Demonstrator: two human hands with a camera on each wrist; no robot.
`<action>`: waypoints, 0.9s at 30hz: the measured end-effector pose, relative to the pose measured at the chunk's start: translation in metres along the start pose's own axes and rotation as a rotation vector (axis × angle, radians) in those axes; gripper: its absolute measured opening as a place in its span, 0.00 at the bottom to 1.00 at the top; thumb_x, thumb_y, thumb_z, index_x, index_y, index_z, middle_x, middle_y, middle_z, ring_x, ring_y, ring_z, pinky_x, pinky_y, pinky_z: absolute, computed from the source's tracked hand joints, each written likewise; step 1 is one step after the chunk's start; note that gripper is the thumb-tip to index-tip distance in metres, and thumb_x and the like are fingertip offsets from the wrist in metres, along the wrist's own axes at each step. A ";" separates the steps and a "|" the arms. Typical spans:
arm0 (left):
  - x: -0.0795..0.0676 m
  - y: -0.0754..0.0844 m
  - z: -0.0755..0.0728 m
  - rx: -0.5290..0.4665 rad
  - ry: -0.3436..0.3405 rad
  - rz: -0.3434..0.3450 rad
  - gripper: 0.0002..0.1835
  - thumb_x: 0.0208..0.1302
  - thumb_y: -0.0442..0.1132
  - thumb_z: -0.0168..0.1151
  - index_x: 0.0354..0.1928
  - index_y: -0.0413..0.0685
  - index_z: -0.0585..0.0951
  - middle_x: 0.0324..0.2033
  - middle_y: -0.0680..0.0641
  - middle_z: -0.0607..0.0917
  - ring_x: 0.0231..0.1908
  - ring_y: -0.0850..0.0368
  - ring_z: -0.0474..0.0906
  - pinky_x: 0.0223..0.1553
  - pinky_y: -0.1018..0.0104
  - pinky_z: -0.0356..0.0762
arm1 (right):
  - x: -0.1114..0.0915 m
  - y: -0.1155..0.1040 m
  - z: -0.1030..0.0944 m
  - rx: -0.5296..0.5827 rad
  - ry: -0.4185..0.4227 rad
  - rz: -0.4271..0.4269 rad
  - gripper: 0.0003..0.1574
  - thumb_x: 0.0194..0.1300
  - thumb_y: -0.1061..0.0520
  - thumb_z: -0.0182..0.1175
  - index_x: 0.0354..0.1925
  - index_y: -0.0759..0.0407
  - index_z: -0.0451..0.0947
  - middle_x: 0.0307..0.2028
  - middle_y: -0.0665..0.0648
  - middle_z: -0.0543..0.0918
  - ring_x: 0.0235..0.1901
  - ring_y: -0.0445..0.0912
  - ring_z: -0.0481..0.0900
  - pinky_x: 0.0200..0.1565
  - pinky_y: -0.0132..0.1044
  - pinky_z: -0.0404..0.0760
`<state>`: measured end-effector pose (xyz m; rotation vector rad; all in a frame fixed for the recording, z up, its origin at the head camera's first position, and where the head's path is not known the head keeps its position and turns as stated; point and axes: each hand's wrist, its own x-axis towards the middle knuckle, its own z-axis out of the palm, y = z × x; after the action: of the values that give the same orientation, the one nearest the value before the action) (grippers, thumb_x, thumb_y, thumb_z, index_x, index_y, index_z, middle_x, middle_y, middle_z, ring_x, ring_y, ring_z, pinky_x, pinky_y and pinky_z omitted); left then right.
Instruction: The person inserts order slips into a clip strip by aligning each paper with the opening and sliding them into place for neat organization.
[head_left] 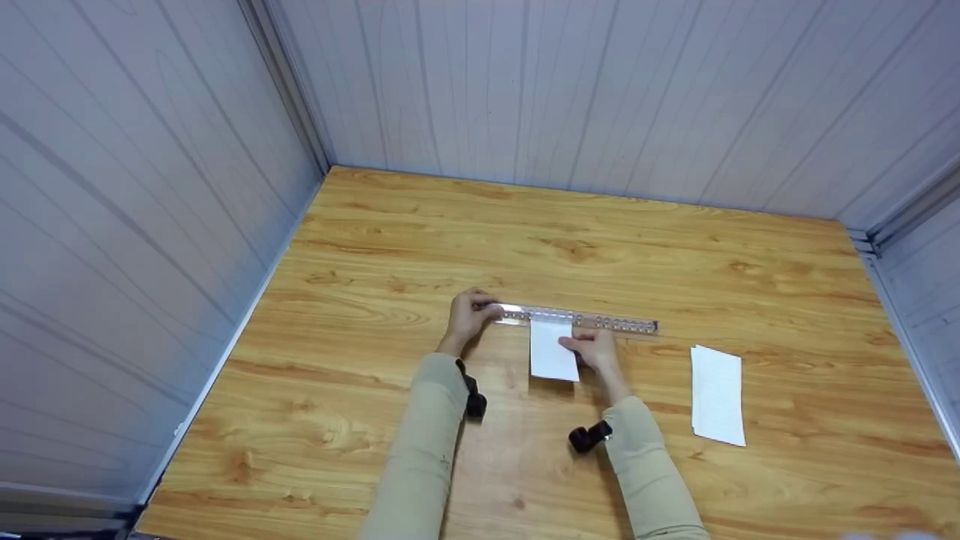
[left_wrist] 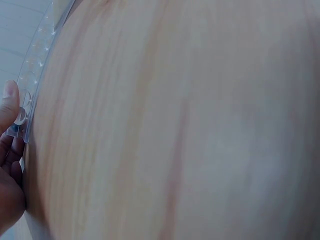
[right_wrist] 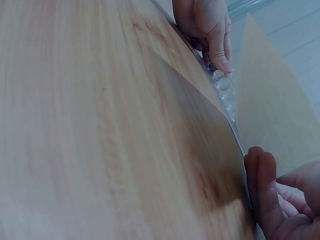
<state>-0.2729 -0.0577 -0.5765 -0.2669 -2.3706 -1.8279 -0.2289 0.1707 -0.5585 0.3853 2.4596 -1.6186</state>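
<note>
A long clear plastic strip with a row of round shapes lies crosswise on the wooden table. My left hand pinches its left end, thumb on top and fingers beneath, as the left wrist view shows. A white rectangular sheet of paper meets the strip left of its middle, its upper edge overlapping it. My right hand pinches the right side of this sheet, thumb on its face. In the right wrist view the sheet stands tilted up off the table and casts a shadow.
To the right, more white paper lies in a small stack with slightly uneven edges. The wooden table is bounded by a pale panel wall at the back and another panel wall on the left.
</note>
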 end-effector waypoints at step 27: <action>0.006 -0.020 0.001 -0.033 -0.004 0.034 0.10 0.47 0.37 0.68 0.31 0.36 0.84 0.29 0.42 0.79 0.30 0.51 0.78 0.34 0.65 0.76 | 0.008 0.010 0.001 0.072 -0.032 0.022 0.10 0.45 0.61 0.69 0.25 0.67 0.81 0.20 0.53 0.77 0.20 0.41 0.73 0.24 0.32 0.74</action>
<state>-0.2829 -0.0613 -0.5948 -0.3124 -2.3254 -1.8550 -0.2329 0.1744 -0.5703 0.3911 2.3708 -1.6947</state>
